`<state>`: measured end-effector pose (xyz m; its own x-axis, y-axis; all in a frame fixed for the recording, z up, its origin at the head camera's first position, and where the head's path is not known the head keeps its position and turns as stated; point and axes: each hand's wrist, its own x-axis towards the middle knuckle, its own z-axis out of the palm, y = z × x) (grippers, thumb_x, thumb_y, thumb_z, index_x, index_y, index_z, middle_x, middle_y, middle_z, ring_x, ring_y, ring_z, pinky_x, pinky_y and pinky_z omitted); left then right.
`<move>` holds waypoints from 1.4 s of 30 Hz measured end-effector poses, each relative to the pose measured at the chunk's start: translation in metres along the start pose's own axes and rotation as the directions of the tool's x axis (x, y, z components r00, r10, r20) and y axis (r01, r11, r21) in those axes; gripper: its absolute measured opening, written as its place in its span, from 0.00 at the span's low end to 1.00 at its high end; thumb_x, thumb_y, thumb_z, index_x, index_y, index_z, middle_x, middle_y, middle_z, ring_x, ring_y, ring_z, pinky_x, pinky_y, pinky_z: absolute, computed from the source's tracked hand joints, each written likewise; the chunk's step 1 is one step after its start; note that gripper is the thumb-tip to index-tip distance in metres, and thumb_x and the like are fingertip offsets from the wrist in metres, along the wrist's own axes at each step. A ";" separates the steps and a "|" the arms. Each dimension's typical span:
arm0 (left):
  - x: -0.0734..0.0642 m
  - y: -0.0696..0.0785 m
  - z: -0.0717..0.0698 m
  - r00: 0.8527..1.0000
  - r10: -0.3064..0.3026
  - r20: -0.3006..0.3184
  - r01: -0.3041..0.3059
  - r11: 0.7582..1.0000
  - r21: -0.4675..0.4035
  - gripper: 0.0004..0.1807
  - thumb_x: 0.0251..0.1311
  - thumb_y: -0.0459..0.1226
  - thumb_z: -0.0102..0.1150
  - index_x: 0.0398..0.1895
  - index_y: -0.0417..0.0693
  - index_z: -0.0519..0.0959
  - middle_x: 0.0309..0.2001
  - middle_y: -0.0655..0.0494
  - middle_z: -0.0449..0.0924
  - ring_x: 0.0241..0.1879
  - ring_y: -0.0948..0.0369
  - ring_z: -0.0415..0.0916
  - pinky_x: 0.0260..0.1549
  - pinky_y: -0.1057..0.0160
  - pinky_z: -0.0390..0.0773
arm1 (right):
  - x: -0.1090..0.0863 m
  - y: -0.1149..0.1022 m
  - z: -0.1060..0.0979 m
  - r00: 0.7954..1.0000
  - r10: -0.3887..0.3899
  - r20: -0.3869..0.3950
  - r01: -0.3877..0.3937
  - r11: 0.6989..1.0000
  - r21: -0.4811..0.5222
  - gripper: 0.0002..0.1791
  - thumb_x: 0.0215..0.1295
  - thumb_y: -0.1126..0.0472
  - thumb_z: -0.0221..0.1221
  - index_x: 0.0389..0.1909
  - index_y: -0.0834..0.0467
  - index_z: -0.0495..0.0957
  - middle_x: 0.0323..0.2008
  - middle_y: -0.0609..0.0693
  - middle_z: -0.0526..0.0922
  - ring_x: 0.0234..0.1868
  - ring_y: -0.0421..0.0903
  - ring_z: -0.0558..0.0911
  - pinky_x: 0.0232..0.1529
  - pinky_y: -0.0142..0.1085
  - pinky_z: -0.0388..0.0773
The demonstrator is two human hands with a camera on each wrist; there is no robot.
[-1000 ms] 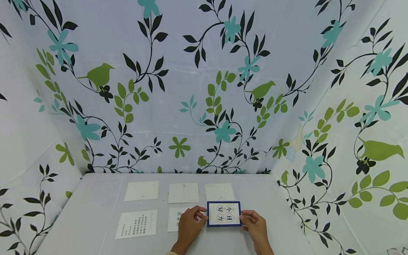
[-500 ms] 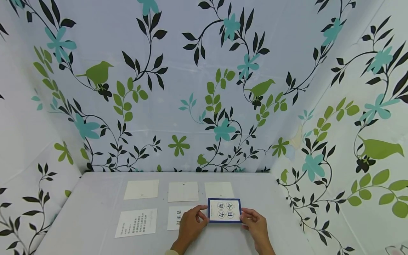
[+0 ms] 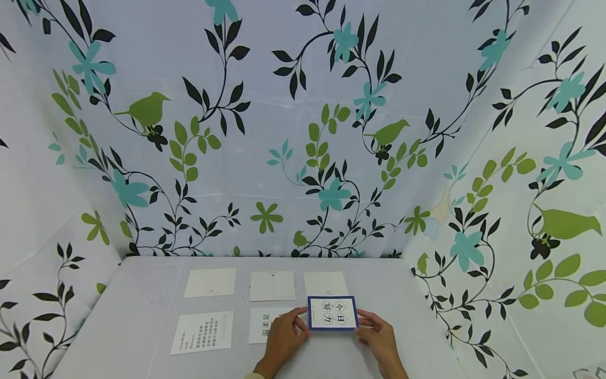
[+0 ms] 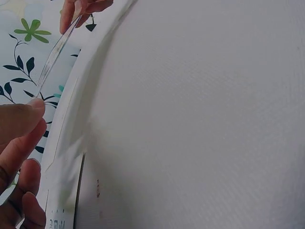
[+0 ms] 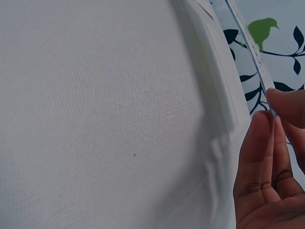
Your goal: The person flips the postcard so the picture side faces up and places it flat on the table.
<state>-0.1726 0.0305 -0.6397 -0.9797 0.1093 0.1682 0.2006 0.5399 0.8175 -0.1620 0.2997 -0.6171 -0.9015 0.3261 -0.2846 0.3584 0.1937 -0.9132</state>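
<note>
A white postcard-sized card [image 3: 333, 313] with a blue border and large circled characters is held up above the table, its printed face towards the head camera. My left hand [image 3: 285, 337] pinches its left edge between thumb and fingers. At the opposite edge, my right hand [image 3: 380, 339] pinches it the same way. Both wrist views show the card nearly edge-on: a thin card edge [image 4: 57, 52] on the left, and a blue-rimmed edge [image 5: 250, 47] on the right. Below, a card with large characters [image 3: 258, 326] lies partly hidden behind my left hand.
A back row holds a left card [image 3: 210, 282], a middle card [image 3: 272, 286] and a right card [image 3: 325, 283], mostly blank. A card with lines of text [image 3: 202, 333] lies front left. Patterned cloth [image 3: 265, 158] hangs behind the white table [image 3: 128, 316].
The blue-bordered card has risen slightly, and it looks a little more tilted than a second ago. Both hands keep their hold on its edges. The cards on the table have stayed put.
</note>
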 end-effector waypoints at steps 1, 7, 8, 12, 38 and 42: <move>0.000 0.000 0.000 1.000 0.000 -0.003 0.000 1.000 0.005 0.32 0.48 0.35 0.81 0.62 0.51 0.85 0.24 0.75 0.81 0.21 0.74 0.65 0.26 0.69 0.64 | 0.000 0.000 0.000 1.000 -0.002 0.004 0.002 1.000 -0.003 0.31 0.55 0.74 0.70 0.62 0.57 0.84 0.49 0.56 0.87 0.39 0.47 0.87 0.40 0.41 0.86; -0.002 0.000 0.002 1.000 0.003 -0.021 -0.002 0.999 0.036 0.30 0.49 0.36 0.81 0.60 0.50 0.87 0.23 0.75 0.80 0.21 0.74 0.63 0.29 0.67 0.66 | 0.000 0.003 0.000 1.000 0.007 0.018 -0.007 1.000 -0.018 0.31 0.54 0.74 0.71 0.62 0.57 0.84 0.49 0.56 0.87 0.38 0.46 0.86 0.40 0.41 0.86; -0.003 0.000 0.002 1.000 0.005 -0.022 -0.005 0.999 0.040 0.30 0.49 0.36 0.81 0.59 0.50 0.87 0.23 0.75 0.80 0.21 0.75 0.63 0.29 0.67 0.66 | -0.001 0.003 0.000 1.000 0.011 0.019 -0.010 1.000 -0.020 0.31 0.55 0.74 0.71 0.62 0.56 0.84 0.49 0.55 0.87 0.38 0.46 0.86 0.40 0.41 0.86; -0.003 -0.001 0.002 0.999 0.026 -0.033 -0.024 0.999 0.047 0.28 0.49 0.36 0.81 0.57 0.48 0.88 0.22 0.75 0.79 0.21 0.75 0.63 0.30 0.68 0.66 | 0.000 0.004 -0.001 1.000 0.010 0.026 -0.009 1.000 -0.026 0.31 0.55 0.74 0.71 0.63 0.56 0.84 0.50 0.56 0.87 0.38 0.45 0.86 0.40 0.41 0.86; -0.007 -0.007 0.009 0.998 0.024 -0.059 -0.019 0.996 0.082 0.22 0.47 0.39 0.83 0.49 0.52 0.90 0.23 0.75 0.81 0.23 0.76 0.63 0.27 0.70 0.64 | 0.002 0.013 -0.003 0.998 0.004 0.066 0.005 0.992 -0.127 0.29 0.57 0.75 0.70 0.62 0.60 0.84 0.46 0.54 0.88 0.33 0.46 0.82 0.35 0.37 0.84; -0.007 -0.005 0.010 0.998 0.003 -0.055 0.003 0.994 0.111 0.22 0.46 0.40 0.83 0.48 0.52 0.90 0.22 0.74 0.81 0.23 0.75 0.63 0.28 0.68 0.65 | 0.002 0.014 -0.003 0.997 -0.023 0.068 0.031 0.991 -0.132 0.27 0.57 0.75 0.70 0.60 0.62 0.85 0.45 0.54 0.88 0.32 0.45 0.82 0.34 0.36 0.84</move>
<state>-0.1665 0.0353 -0.6504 -0.9775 0.0643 0.2008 0.1959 0.6293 0.7521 -0.1578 0.3061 -0.6290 -0.9238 0.2578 -0.2832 0.3587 0.3240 -0.8754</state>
